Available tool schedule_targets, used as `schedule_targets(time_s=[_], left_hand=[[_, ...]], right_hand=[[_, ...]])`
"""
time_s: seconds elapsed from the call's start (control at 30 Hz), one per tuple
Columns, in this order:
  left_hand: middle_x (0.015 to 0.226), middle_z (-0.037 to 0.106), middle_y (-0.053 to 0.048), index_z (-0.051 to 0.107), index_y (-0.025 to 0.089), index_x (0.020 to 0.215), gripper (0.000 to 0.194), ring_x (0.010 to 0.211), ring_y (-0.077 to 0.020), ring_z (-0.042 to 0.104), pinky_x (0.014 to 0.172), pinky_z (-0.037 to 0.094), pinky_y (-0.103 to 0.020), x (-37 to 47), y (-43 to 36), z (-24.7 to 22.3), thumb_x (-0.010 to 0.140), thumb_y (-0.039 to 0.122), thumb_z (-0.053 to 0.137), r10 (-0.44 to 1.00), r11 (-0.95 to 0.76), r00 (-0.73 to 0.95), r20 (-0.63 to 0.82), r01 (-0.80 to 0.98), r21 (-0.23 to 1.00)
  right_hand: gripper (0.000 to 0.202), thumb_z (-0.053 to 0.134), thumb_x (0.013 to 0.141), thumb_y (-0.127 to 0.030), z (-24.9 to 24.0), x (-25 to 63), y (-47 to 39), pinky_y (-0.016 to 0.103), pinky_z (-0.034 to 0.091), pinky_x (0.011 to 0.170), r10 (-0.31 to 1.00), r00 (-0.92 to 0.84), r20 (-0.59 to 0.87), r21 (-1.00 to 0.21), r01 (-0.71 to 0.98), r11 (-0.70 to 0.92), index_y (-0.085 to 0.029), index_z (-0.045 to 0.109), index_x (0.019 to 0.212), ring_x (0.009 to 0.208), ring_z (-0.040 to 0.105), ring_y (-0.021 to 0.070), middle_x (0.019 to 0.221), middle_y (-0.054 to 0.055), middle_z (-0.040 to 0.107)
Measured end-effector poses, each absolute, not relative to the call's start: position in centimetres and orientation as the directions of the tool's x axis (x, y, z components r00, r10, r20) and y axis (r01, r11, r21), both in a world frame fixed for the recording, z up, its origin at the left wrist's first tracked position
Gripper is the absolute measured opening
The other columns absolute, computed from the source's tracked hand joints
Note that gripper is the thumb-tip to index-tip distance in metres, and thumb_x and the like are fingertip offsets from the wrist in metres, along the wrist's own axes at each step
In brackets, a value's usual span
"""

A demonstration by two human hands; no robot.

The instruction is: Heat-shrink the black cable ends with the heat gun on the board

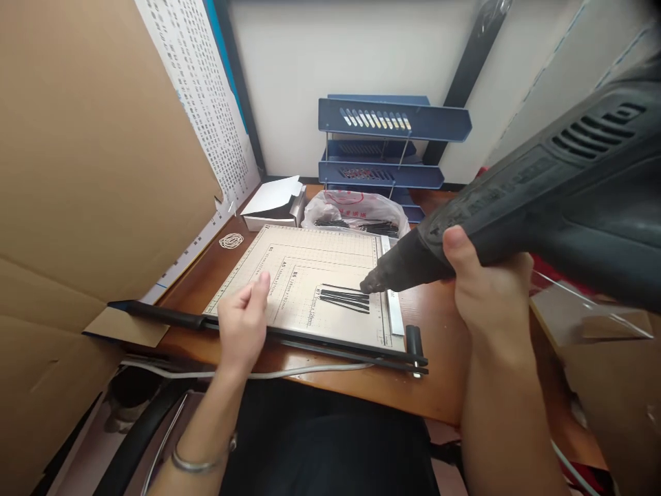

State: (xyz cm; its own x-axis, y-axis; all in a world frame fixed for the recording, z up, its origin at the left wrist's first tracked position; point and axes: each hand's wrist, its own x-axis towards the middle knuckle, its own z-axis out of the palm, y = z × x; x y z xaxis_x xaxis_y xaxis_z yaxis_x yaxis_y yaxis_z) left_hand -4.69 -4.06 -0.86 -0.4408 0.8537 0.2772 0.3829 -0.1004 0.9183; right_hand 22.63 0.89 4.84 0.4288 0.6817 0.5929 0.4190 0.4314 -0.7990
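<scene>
My right hand is wrapped round the handle of a black heat gun, thumb along its side. Its narrow nozzle points down and left, right at the upper right ends of a row of several thin black strips. They lie side by side on a cream paper trimmer printed with a grid and size marks. Over the trimmer's front edge, left of the strips, my left hand is closed in a fist, thumb pressed on the fingers. Whatever it may hold is hidden.
Behind the trimmer stand an open-lidded white box, a plastic bag of dark thin pieces, and a blue tiered tray. A coil of pale cord lies left. The trimmer's black blade arm and a grey cable run along the front.
</scene>
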Motion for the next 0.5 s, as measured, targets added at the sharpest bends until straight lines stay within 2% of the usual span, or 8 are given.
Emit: schedule_targets(time_s=[0.07, 0.13, 0.2, 0.23, 0.27, 0.33, 0.4, 0.5], left_hand=[[0.053, 0.027, 0.001, 0.028, 0.022, 0.055, 0.058, 0.051, -0.0145, 0.027, 0.052, 0.025, -0.034, -3.7, -6.7, -1.7, 0.1, 0.052, 0.048, 0.868, -0.126, -0.384, 0.315, 0.445, 0.887], [0.049, 0.038, 0.001, 0.047, 0.023, 0.059, 0.056, 0.046, -0.015, 0.037, 0.049, 0.032, -0.033, -2.0, -9.7, -2.6, 0.103, 0.058, 0.042, 0.956, -0.15, -0.186, 0.226, 0.35, 0.925], [0.054, 0.053, 0.001, 0.06, 0.025, 0.087, 0.048, 0.047, -0.0163, 0.05, 0.048, 0.04, -0.03, 0.1, -11.8, -3.2, 0.104, 0.062, 0.035, 1.0, -0.023, -0.006, 0.024, 0.149, 0.989], [0.065, 0.064, -0.002, 0.059, 0.025, 0.103, 0.046, 0.051, -0.0171, 0.057, 0.05, 0.044, -0.03, 1.0, -12.3, -3.1, 0.104, 0.064, 0.035, 0.998, 0.024, 0.059, -0.028, 0.069, 0.997], [0.08, 0.071, -0.006, 0.055, 0.025, 0.109, 0.044, 0.057, -0.0178, 0.062, 0.052, 0.048, -0.03, 1.9, -12.3, -2.9, 0.104, 0.064, 0.035, 0.991, 0.057, 0.119, -0.059, 0.024, 0.998], [0.103, 0.075, -0.01, 0.05, 0.025, 0.112, 0.039, 0.07, -0.0185, 0.069, 0.06, 0.055, -0.031, 3.4, -11.0, -1.8, 0.104, 0.061, 0.04, 0.974, 0.091, 0.208, -0.088, -0.001, 0.996], [0.108, 0.075, -0.011, 0.052, 0.023, 0.111, 0.032, 0.077, -0.0197, 0.071, 0.069, 0.059, -0.033, 4.5, -8.4, -0.3, 0.103, 0.054, 0.048, 0.95, 0.076, 0.306, -0.064, -0.025, 0.997], [0.11, 0.075, -0.01, 0.063, 0.021, 0.103, 0.016, 0.101, -0.0259, 0.071, 0.089, 0.059, -0.037, 6.4, -4.0, 1.3, 0.092, 0.032, 0.067, 0.926, -0.118, 0.351, 0.14, -0.083, 0.99]], right_hand=[[0.051, 0.079, 0.072, -0.065, 4.7, 22.3, 0.6, 0.062, 0.046, 0.112, 0.647, 0.482, 0.591, -0.797, 0.474, 0.375, -0.024, 0.078, 0.103, 0.12, 0.068, 0.0382, 0.115, 0.008, 0.078], [0.045, 0.08, 0.072, -0.064, 4.9, 21.5, 0.0, 0.058, 0.052, 0.106, 0.636, 0.524, 0.567, -0.82, 0.436, 0.372, -0.027, 0.079, 0.097, 0.115, 0.07, 0.0364, 0.11, 0.006, 0.078], [0.039, 0.081, 0.071, -0.062, 5.4, 20.0, -0.6, 0.046, 0.062, 0.086, 0.653, 0.593, 0.472, -0.876, 0.232, 0.423, -0.031, 0.077, 0.094, 0.101, 0.072, 0.03, 0.103, 0.003, 0.077], [0.041, 0.081, 0.071, -0.064, 5.8, 19.1, -0.9, 0.039, 0.062, 0.071, 0.667, 0.637, 0.386, -0.89, 0.066, 0.452, -0.031, 0.076, 0.095, 0.09, 0.072, 0.0255, 0.1, 0.002, 0.076], [0.044, 0.079, 0.071, -0.066, 6.2, 18.0, -1.2, 0.032, 0.056, 0.056, 0.709, 0.646, 0.281, -0.882, -0.117, 0.456, -0.029, 0.074, 0.094, 0.076, 0.069, 0.0204, 0.094, 0.001, 0.073], [0.051, 0.072, 0.073, -0.072, 7.3, 15.9, -1.5, 0.023, 0.033, 0.036, 0.855, 0.501, 0.137, -0.835, -0.406, 0.371, -0.024, 0.068, 0.087, 0.048, 0.045, 0.0094, 0.076, -0.002, 0.062], [0.052, 0.068, 0.076, -0.073, 8.4, 14.2, -1.3, 0.021, 0.024, 0.035, 0.928, 0.364, 0.078, -0.75, -0.592, 0.295, -0.022, 0.062, 0.083, 0.042, 0.025, 0.0045, 0.069, -0.005, 0.052], [0.048, 0.058, 0.081, -0.072, 9.5, 12.7, -0.5, 0.02, 0.021, 0.035, 0.934, 0.355, 0.031, -0.603, -0.739, 0.3, -0.025, 0.052, 0.081, 0.042, 0.018, 0.0048, 0.067, -0.006, 0.046]])
